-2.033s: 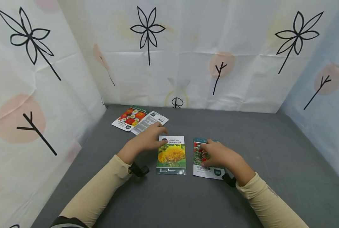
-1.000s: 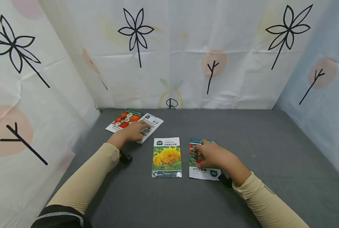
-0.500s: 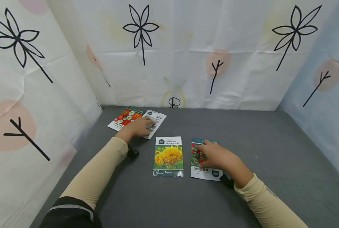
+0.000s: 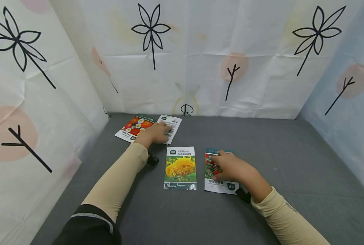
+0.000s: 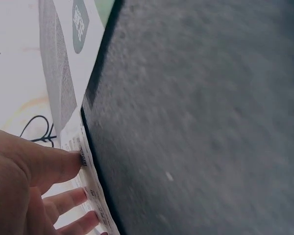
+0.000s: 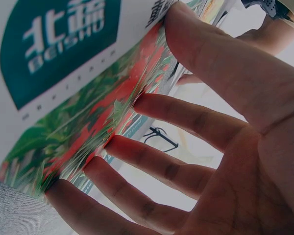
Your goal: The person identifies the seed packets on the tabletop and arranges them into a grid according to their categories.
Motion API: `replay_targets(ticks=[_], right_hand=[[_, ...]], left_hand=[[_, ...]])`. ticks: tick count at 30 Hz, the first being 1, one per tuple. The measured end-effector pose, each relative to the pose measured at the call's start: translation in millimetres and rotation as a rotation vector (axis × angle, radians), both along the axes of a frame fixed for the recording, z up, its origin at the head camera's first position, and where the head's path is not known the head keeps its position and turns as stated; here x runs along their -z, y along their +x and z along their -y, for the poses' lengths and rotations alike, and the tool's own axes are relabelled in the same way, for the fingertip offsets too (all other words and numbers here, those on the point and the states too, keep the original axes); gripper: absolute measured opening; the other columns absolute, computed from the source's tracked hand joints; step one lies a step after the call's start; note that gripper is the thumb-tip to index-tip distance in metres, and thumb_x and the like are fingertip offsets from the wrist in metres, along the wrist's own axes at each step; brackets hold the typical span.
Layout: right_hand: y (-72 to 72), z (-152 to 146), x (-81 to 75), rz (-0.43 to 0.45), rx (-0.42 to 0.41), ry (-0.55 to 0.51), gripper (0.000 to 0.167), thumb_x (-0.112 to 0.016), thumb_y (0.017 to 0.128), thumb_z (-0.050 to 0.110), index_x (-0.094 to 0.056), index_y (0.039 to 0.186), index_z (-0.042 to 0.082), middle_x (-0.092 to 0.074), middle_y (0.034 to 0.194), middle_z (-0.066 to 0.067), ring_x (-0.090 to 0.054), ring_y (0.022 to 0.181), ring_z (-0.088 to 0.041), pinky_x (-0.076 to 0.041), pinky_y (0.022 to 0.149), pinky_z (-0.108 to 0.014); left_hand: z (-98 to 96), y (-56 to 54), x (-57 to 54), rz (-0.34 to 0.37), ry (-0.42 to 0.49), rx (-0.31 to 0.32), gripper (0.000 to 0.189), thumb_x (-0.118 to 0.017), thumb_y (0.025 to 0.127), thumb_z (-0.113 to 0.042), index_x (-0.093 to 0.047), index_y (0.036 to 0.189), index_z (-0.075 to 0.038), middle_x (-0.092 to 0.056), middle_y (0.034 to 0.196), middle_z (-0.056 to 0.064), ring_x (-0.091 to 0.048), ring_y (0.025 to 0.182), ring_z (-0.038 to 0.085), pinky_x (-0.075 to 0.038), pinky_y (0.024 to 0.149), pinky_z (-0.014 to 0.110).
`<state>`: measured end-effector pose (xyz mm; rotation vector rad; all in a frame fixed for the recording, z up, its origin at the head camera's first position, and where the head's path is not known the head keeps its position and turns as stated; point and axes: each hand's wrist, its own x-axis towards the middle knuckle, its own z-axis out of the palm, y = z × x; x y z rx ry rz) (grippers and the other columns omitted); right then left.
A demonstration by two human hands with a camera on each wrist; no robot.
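My left hand [image 4: 154, 133] rests its fingertips and thumb on a white, text-covered seed packet [image 4: 175, 123] near the back left of the table. In the left wrist view those fingertips press on the printed face of this packet [image 5: 91, 188]. My right hand [image 4: 233, 167] touches a seed packet with red peppers [image 4: 209, 170], its fingers spread and fingertips down on it. The right wrist view shows the thumb and fingers on the pepper packet's front [image 6: 63, 122]. Between the hands lies a yellow-flower seed packet [image 4: 180, 168], untouched.
A seed packet with red, orange and white flowers [image 4: 135, 127] lies left of the white one, partly behind the left hand. The grey table [image 4: 286, 163] is bounded by white and pale blue cloth walls [image 4: 200, 68] with drawn plants.
My left hand has gone from beside the yellow-flower packet to the white packet, which has slid right and away and turned straighter. The right hand stays on the pepper packet.
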<state>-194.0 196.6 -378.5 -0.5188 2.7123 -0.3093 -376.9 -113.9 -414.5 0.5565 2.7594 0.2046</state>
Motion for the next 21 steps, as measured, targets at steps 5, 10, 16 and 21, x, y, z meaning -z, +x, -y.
replay_targets(ticks=[5,10,16,21], right_hand=[[-0.2,0,0.9,-0.002,-0.003,0.0,0.06,-0.089,0.088,0.032,-0.064,0.14,0.012,-0.056,0.121,-0.01,-0.053,0.103,-0.028,-0.053,0.082,-0.047],[0.5,0,0.5,-0.007,-0.001,-0.002,0.06,-0.089,0.088,0.031,-0.065,0.139,0.012,-0.057,0.12,-0.01,-0.053,0.103,-0.028,-0.054,0.083,-0.046],[2.0,1,-0.9,-0.017,-0.005,-0.01,0.06,-0.09,0.087,0.031,-0.066,0.138,0.011,-0.058,0.121,-0.01,-0.053,0.102,-0.027,-0.054,0.083,-0.046],[2.3,2,-1.4,-0.019,-0.009,-0.009,0.06,-0.089,0.087,0.03,-0.066,0.139,0.011,-0.058,0.119,-0.01,-0.053,0.101,-0.027,-0.054,0.083,-0.046]], left_hand=[[-12.2,2.7,-6.1,0.007,-0.031,-0.027,0.069,-0.05,0.1,-0.025,-0.037,0.167,-0.027,-0.03,0.173,0.011,-0.024,0.159,0.039,-0.03,0.125,0.062],[-26.7,9.7,-14.9,-0.008,-0.039,-0.013,0.065,-0.05,0.103,-0.026,-0.039,0.167,-0.024,-0.032,0.172,0.013,-0.025,0.159,0.04,-0.03,0.126,0.062],[-43.6,13.5,-18.0,-0.016,-0.064,-0.02,0.062,-0.047,0.107,-0.029,-0.036,0.167,-0.025,-0.028,0.174,0.013,-0.021,0.162,0.041,-0.03,0.125,0.064],[-56.1,14.6,-19.0,-0.038,-0.082,-0.039,0.062,-0.049,0.105,-0.029,-0.038,0.167,-0.024,-0.026,0.175,0.014,-0.019,0.163,0.042,-0.029,0.125,0.065]])
